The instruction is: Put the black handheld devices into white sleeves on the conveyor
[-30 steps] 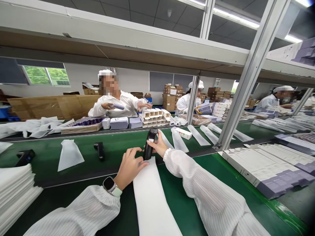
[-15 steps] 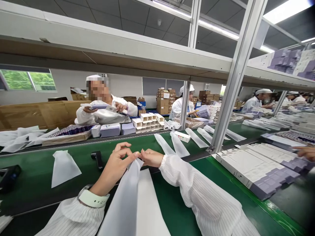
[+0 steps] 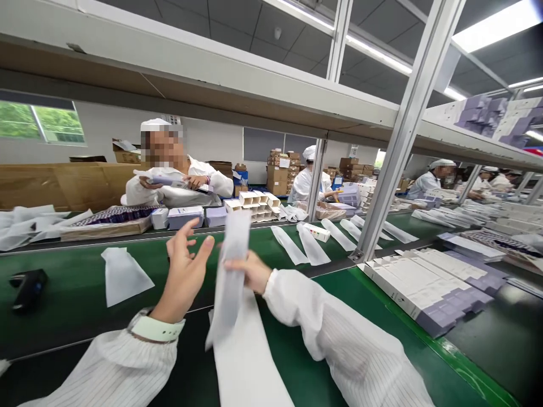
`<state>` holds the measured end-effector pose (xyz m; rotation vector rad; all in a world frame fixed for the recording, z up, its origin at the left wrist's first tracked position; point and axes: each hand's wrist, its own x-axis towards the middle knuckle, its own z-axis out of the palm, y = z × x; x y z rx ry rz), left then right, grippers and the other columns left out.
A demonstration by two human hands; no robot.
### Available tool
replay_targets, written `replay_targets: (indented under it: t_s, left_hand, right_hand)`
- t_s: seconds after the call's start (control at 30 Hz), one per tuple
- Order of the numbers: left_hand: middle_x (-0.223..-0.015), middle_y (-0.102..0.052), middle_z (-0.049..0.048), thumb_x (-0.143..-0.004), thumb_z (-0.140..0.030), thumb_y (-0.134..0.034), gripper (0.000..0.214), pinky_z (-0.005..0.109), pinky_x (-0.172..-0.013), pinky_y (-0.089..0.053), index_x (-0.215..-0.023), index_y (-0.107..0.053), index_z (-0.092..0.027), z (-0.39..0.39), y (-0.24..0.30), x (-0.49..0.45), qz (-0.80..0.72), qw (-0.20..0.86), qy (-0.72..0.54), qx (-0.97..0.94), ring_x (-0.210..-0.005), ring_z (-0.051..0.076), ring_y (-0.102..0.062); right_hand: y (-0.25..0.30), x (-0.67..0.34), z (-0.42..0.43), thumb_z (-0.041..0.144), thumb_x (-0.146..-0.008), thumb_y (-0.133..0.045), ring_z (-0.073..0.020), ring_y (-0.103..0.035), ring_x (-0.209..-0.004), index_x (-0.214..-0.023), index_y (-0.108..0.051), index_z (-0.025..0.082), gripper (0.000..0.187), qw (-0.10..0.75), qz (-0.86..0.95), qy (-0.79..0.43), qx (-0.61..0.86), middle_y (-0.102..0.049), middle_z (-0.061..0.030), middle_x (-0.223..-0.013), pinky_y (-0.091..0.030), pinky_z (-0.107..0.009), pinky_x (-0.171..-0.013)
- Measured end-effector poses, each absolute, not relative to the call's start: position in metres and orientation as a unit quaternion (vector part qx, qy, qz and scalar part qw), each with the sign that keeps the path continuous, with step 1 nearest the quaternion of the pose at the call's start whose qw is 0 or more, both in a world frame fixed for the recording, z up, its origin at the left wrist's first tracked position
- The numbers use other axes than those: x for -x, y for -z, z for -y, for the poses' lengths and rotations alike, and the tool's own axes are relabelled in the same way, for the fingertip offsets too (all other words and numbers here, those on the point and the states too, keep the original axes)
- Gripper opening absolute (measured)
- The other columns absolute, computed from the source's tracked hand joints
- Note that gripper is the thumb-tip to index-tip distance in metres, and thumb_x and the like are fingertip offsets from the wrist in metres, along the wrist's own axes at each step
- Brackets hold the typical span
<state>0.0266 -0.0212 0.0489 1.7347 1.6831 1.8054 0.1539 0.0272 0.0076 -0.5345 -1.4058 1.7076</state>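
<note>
My right hand (image 3: 251,272) grips a thin translucent white sleeve (image 3: 232,249), thumb on its near face. The sleeve stands upright, folded over and a little blurred, above a long white stack of sheets (image 3: 248,350). Just left of it, my left hand (image 3: 186,268) is raised with fingers apart and nothing in it, not visibly touching the sleeve. A similar sleeve (image 3: 126,276) lies flat on the green conveyor belt (image 3: 76,282), left of my left hand.
A black handheld device (image 3: 29,289) sits on the belt at far left. Flattened white-and-purple boxes (image 3: 428,291) lie to my right, beyond a metal post (image 3: 399,147). More sleeves (image 3: 314,244) and a small white box (image 3: 314,232) are ahead. A co-worker (image 3: 173,175) stands across the belt.
My left hand has let go of the sleeve and opened. My right hand has lifted the sleeve upright off the stack. The sleeve on the belt has shifted right in view.
</note>
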Motion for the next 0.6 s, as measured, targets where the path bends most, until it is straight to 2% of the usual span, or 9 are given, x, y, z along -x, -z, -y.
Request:
replay_targets:
  t_s: [0.07,0.1,0.13,0.17,0.23,0.33,0.43,0.5,0.6]
  left_hand:
    - [-0.100,-0.043,0.0056,-0.071,-0.048,-0.047,0.043,0.033,-0.076,-0.041,-0.105,-0.046,-0.023,0.014,-0.030,-0.022,-0.573,0.075,-0.504,-0.642,-0.091,0.020,-0.046]
    - [-0.093,-0.046,0.0046,-0.070,-0.048,-0.047,0.037,0.033,-0.076,-0.040,-0.096,-0.050,-0.021,0.012,-0.020,-0.020,-0.565,0.120,-0.414,-0.704,-0.088,0.020,-0.047]
    - [-0.088,-0.048,0.0037,-0.070,-0.047,-0.047,0.033,0.033,-0.076,-0.040,-0.089,-0.052,-0.021,0.011,-0.012,-0.019,-0.552,0.172,-0.318,-0.751,-0.086,0.020,-0.047]
    - [-0.084,-0.049,0.0030,-0.069,-0.047,-0.047,0.032,0.033,-0.075,-0.039,-0.085,-0.053,-0.021,0.011,-0.006,-0.018,-0.538,0.220,-0.232,-0.780,-0.085,0.020,-0.047]
    - [-0.083,-0.050,0.0030,-0.069,-0.049,-0.045,0.033,0.034,-0.075,-0.038,-0.087,-0.053,-0.021,0.012,0.002,-0.018,-0.528,0.277,-0.132,-0.792,-0.087,0.022,-0.046]
    - [-0.095,-0.047,0.0054,-0.070,-0.053,-0.042,0.043,0.034,-0.076,-0.037,-0.099,-0.048,-0.022,0.010,0.006,-0.019,-0.552,0.278,-0.134,-0.775,-0.096,0.024,-0.041]
    - [-0.098,-0.046,0.0066,-0.068,-0.054,-0.044,0.049,0.031,-0.074,-0.037,-0.104,-0.046,-0.020,0.002,0.008,-0.020,-0.566,0.273,-0.138,-0.766,-0.097,0.024,-0.042]
    - [-0.089,-0.049,0.0053,-0.066,-0.053,-0.046,0.046,0.029,-0.067,-0.038,-0.096,-0.049,-0.018,-0.006,0.011,-0.020,-0.563,0.282,-0.116,-0.768,-0.086,0.022,-0.047]
    - [-0.078,-0.051,0.0035,-0.065,-0.050,-0.050,0.038,0.026,-0.058,-0.037,-0.081,-0.053,-0.016,-0.013,0.016,-0.022,-0.558,0.291,-0.090,-0.772,-0.073,0.019,-0.050]
  right_hand:
    - [-0.011,-0.161,-0.059,0.026,-0.069,-0.052,-0.0150,-0.056,-0.084,-0.113,-0.041,0.018,0.046,0.571,0.531,-0.532,0.331,-0.056,-0.0051,-0.101,-0.044,-0.027,-0.073]
    - [-0.012,-0.168,-0.077,0.026,-0.073,-0.046,-0.0149,-0.054,-0.091,-0.116,-0.036,0.017,0.046,0.604,0.525,-0.431,0.417,-0.053,-0.0062,-0.108,-0.043,-0.026,-0.076]
    - [-0.010,-0.175,-0.094,0.026,-0.075,-0.040,-0.0144,-0.051,-0.097,-0.119,-0.031,0.017,0.046,0.598,0.524,-0.329,0.509,-0.049,-0.0065,-0.114,-0.042,-0.026,-0.079]
    - [-0.007,-0.182,-0.110,0.025,-0.076,-0.038,-0.0153,-0.047,-0.103,-0.120,-0.029,0.017,0.046,0.587,0.522,-0.295,0.544,-0.045,-0.0074,-0.119,-0.040,-0.027,-0.082]
    - [0.005,-0.195,-0.135,0.023,-0.072,-0.041,-0.0190,-0.047,-0.103,-0.116,-0.036,0.016,0.045,0.542,0.537,-0.269,0.588,-0.048,-0.0093,-0.116,-0.039,-0.031,-0.083]
    - [0.026,-0.208,-0.155,0.018,-0.061,-0.056,-0.0259,-0.051,-0.095,-0.101,-0.051,0.013,0.041,0.455,0.581,-0.280,0.614,-0.056,-0.0123,-0.100,-0.039,-0.036,-0.078]
    - [0.037,-0.203,-0.159,0.016,-0.049,-0.067,-0.0320,-0.039,-0.108,-0.105,-0.051,0.015,0.058,0.401,0.612,-0.252,0.633,-0.049,-0.0141,-0.112,-0.030,-0.044,-0.086]
    - [0.036,-0.188,-0.155,0.025,-0.052,-0.069,-0.0321,-0.028,-0.116,-0.117,-0.041,0.021,0.070,0.368,0.667,-0.189,0.620,-0.038,-0.0131,-0.122,-0.023,-0.047,-0.090]
    - [0.033,-0.147,-0.140,0.047,-0.070,-0.052,-0.0258,-0.036,-0.111,-0.124,-0.031,0.030,0.060,0.270,0.823,-0.117,0.487,-0.041,-0.0095,-0.119,-0.027,-0.042,-0.088]
